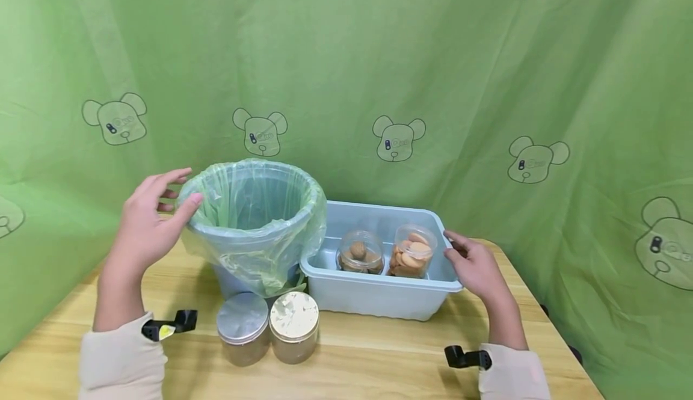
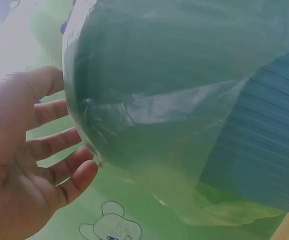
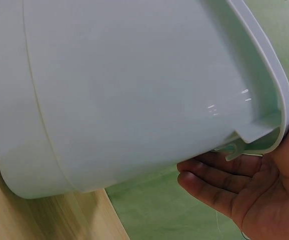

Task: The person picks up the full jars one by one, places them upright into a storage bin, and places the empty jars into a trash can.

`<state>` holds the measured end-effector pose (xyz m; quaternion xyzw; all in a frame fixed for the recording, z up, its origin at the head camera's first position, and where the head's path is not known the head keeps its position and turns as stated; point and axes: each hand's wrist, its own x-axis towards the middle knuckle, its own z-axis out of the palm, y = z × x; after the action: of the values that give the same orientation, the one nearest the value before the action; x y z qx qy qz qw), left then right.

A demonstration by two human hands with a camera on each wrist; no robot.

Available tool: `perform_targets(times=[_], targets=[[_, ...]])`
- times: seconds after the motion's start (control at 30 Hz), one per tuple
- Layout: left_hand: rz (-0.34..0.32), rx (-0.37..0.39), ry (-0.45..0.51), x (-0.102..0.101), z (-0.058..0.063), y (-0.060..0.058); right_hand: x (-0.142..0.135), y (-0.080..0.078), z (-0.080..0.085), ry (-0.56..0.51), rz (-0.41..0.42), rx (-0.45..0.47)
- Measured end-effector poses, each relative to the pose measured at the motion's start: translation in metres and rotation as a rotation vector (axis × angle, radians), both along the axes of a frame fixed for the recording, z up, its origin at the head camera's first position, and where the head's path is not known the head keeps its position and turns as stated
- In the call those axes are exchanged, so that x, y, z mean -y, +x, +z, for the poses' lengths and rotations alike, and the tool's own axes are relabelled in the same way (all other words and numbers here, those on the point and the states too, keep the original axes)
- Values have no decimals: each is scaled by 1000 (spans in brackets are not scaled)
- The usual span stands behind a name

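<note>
While the bin (image 1: 226,281) stands right of the spread left hand (image 1: 147,218), the tub (image 1: 373,298) touches the unclenched right hand (image 1: 479,267)

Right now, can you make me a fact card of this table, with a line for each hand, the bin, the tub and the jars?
Left hand: at the left rim of the bin
Right hand: at the right end of the tub
Bin lining: green bag, folded over the rim
Inside tub: nut jar, biscuit jar (contents by their look)
In front of bin: silver-lidded jar, gold-lidded jar
</note>
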<state>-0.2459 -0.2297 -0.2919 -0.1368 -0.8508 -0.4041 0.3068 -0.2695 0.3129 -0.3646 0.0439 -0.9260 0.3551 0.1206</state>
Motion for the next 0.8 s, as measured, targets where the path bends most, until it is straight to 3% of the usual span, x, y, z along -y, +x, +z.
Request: perform_targets(times=[0.23,0.53,0.67,0.8], targets=[[88,53,98,7,-8,0,0,0,0,6,-1,-20],[132,164,160,13,-20,-2,-2,0,0,7,4,-28],[83,222,265,11,-24,-3,-2,0,0,4,8,-29],[-70,266,566,10,-27,-7,-1,0,-1,-4,8,-25]])
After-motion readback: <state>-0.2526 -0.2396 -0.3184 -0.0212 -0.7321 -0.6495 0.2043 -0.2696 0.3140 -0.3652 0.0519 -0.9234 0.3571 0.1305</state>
